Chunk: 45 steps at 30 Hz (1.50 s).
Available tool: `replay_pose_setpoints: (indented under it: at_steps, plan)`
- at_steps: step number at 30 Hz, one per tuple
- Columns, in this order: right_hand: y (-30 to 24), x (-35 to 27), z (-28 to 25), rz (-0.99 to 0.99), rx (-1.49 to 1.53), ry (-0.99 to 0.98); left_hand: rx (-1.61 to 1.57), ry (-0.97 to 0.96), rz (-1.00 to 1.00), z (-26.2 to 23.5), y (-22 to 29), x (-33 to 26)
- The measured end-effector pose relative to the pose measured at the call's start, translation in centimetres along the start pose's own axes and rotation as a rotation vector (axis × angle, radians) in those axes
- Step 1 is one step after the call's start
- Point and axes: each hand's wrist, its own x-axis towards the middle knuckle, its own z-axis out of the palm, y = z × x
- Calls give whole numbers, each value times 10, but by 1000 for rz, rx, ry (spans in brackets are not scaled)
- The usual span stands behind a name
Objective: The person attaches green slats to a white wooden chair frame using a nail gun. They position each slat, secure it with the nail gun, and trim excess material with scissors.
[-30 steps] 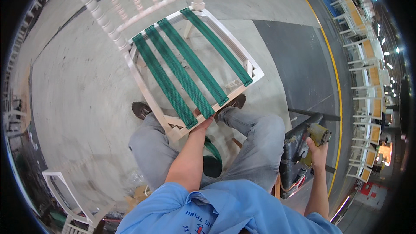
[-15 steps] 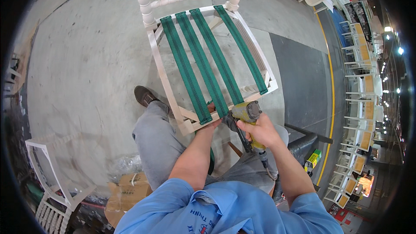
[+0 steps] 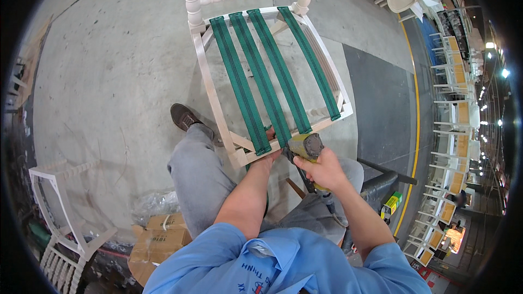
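A pale wooden chair (image 3: 211, 95) with a turned-spindle back stands before me, its seat frame crossed by green webbing straps (image 3: 239, 84). My right hand (image 3: 325, 169) is wrapped around the handle of a yellow-and-black staple gun (image 3: 305, 146). Its nose sits at the front rail, by the near end of the second strap from the left (image 3: 265, 95). Under that rail, my left hand (image 3: 271, 154) reaches up from below. Some of its fingertips show inside the frame beside the same strap; the rail and webbing hide the rest. A hose runs from the gun's handle.
A cardboard box (image 3: 160, 242) and clear plastic wrap lie at lower left, near another unfinished pale chair frame (image 3: 65, 212). At right are a dark bench (image 3: 376, 190) and a green-yellow box (image 3: 392, 202). Rows of chairs (image 3: 455, 125) stand beyond the yellow floor line.
The staple gun has moved slightly left and toward me, closer to the end of the second strap. The chair appears shifted a little right in the view. My left hand stays under the rail.
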Motion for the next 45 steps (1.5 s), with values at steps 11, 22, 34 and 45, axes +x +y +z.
replay_pose_setpoints:
  at_steps: [11, 22, 34, 45]
  plan:
    - [2, -11, -1, 8, -16, 14, 12, -131, -50, -5, 2, 11]
    - [22, -70, -59, -189, 184, 239, 2226, 262, -158, -6, 6, -43]
    - [28, -46, -57, -167, 233, 114, 1396, -239, 182, 96, 42, -156]
    - [20, 7, -24, -41, 143, -25, 1165, -22, 38, 129, 79, -111]
